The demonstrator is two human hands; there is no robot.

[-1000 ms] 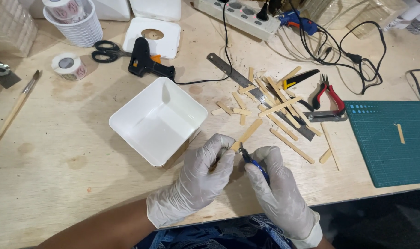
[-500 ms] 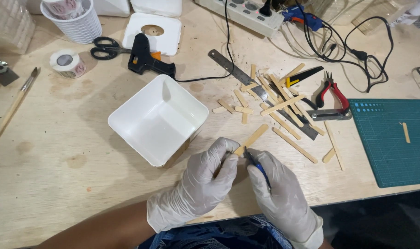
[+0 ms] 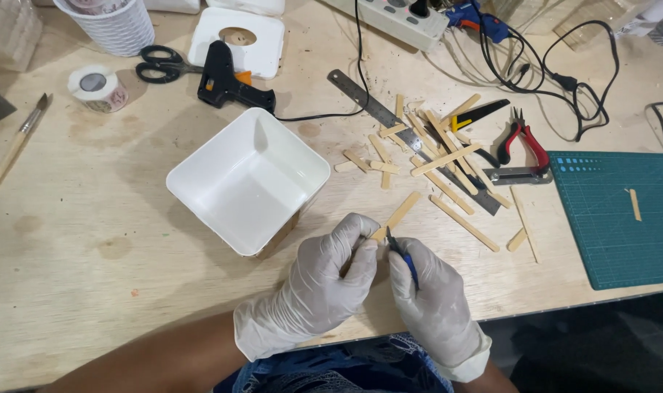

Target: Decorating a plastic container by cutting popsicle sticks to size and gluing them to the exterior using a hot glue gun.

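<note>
Both my hands wear white gloves near the table's front edge. My left hand [image 3: 324, 287] pinches one end of a flat wooden stick [image 3: 398, 214] that points up and to the right. My right hand [image 3: 433, 306] grips a small blue-handled tool [image 3: 403, 259] with its dark tip touching the stick close to my left thumb. A white square container [image 3: 200, 195] stands open just left of my hands.
Several loose wooden sticks [image 3: 448, 164] and a metal ruler [image 3: 368, 102] lie to the upper right with red pliers [image 3: 524, 142]. A green cutting mat [image 3: 615, 218] is at right. A black glue gun [image 3: 226, 76], scissors [image 3: 156, 62], tape roll [image 3: 97, 87] and paintbrush [image 3: 14, 149] lie at the back left.
My hands stay together on the stick and tool; the stick's free end has tipped slightly. Nothing else on the table has moved.
</note>
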